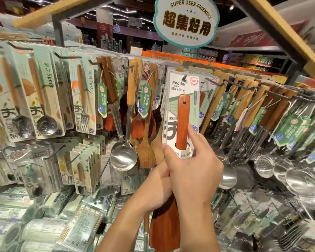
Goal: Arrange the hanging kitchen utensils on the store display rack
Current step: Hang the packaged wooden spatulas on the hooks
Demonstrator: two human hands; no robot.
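Reddish-brown wooden turner on its white "Wooden Turner" card (182,113) hangs from a black peg hook (185,77) mid-rack, between the wooden spoons and the right-hand ladles; right hand (193,171) grips card and handle at the lower edge; left hand (157,188) clasps the blade below; judged step: seating the card; next, release and square it with neighbouring cards.
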